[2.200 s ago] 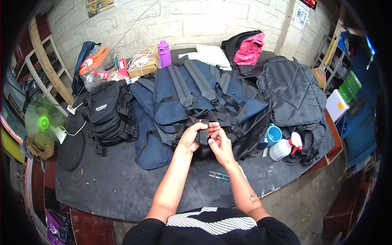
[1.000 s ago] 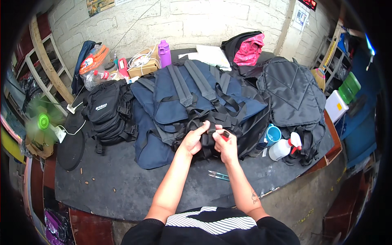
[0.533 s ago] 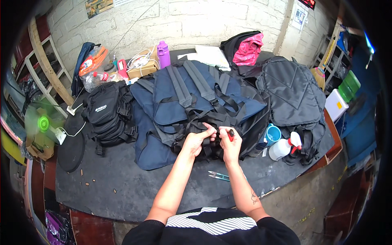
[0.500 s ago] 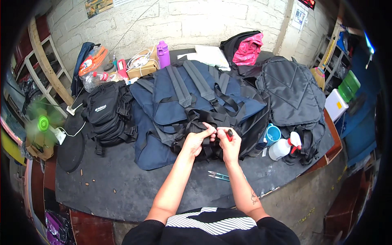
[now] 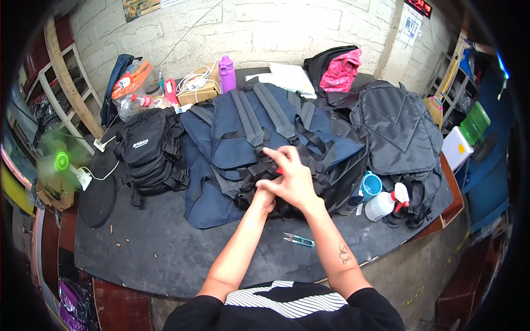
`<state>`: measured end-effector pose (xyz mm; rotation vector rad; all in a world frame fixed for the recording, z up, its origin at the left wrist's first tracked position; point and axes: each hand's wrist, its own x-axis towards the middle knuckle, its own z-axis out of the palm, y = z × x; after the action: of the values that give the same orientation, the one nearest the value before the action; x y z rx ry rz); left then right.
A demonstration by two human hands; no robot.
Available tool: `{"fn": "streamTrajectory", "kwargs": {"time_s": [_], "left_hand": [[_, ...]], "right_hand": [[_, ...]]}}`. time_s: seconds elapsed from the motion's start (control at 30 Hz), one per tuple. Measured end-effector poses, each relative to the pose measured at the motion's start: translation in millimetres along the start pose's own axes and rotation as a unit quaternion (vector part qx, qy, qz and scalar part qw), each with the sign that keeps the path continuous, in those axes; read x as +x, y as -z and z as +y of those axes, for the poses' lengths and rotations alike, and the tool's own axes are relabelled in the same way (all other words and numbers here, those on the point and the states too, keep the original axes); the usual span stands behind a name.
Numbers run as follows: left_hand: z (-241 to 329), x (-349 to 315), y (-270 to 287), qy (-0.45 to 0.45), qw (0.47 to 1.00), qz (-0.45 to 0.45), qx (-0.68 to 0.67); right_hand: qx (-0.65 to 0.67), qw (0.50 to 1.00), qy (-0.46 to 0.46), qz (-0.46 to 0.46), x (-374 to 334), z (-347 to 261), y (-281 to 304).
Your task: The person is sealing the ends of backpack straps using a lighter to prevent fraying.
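My right hand crosses over my left, above the dark straps at the near edge of a navy backpack. Its thumb and index finger are spread apart. In the gap between them shows a small red object, which seems to lie in the right palm; its kind is unclear. Under the right hand is my left hand, its fingers mostly hidden among the black straps. Thread snips with teal handles lie on the dark table near my right forearm.
A black backpack stands left, and a dark backpack lies right. Near the right edge are a blue cup and a white spray bottle. A purple bottle stands behind. A green fan spins at far left.
My right hand has moved left and over my left hand, its thumb and index finger spreading. The red object has shifted left with it. The snips now show fully.
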<state>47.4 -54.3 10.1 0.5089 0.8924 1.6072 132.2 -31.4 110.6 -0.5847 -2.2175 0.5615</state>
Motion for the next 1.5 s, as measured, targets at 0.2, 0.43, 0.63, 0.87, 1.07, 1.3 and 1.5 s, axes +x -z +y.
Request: {"fn": "streamTrajectory", "kwargs": {"time_s": [0.2, 0.43, 0.63, 0.87, 1.07, 1.3, 1.5], "left_hand": [[5.1, -1.3, 4.0, 0.064, 0.994, 0.075, 0.039], [30.1, -20.1, -19.9, 0.007, 0.998, 0.000, -0.062], [16.0, -17.2, -14.1, -0.028, 0.994, 0.082, -0.069], [35.8, -28.8, 6.1, 0.029, 0.992, -0.026, 0.118], [24.5, -26.3, 7.2, 0.022, 0.997, -0.041, -0.057], [13.6, -32.2, -7.1, -0.064, 0.996, 0.054, -0.024], [29.8, -29.4, -2.3, 0.001, 0.996, -0.046, -0.078]], "right_hand": [[0.011, 0.982, -0.011, 0.186, 11.4, 18.3, -24.3], [0.613, 0.702, -0.278, 0.234, -27.4, 42.5, -12.7], [0.558, 0.770, -0.281, 0.134, -67.4, 29.7, -31.2], [0.401, 0.873, -0.252, 0.117, -81.4, 47.8, -19.5], [0.486, 0.808, -0.292, 0.159, -83.1, 33.3, -25.8], [0.389, 0.868, -0.250, 0.180, -84.2, 27.3, -50.3], [0.393, 0.885, -0.222, 0.115, -87.2, 42.2, -34.4]]}}
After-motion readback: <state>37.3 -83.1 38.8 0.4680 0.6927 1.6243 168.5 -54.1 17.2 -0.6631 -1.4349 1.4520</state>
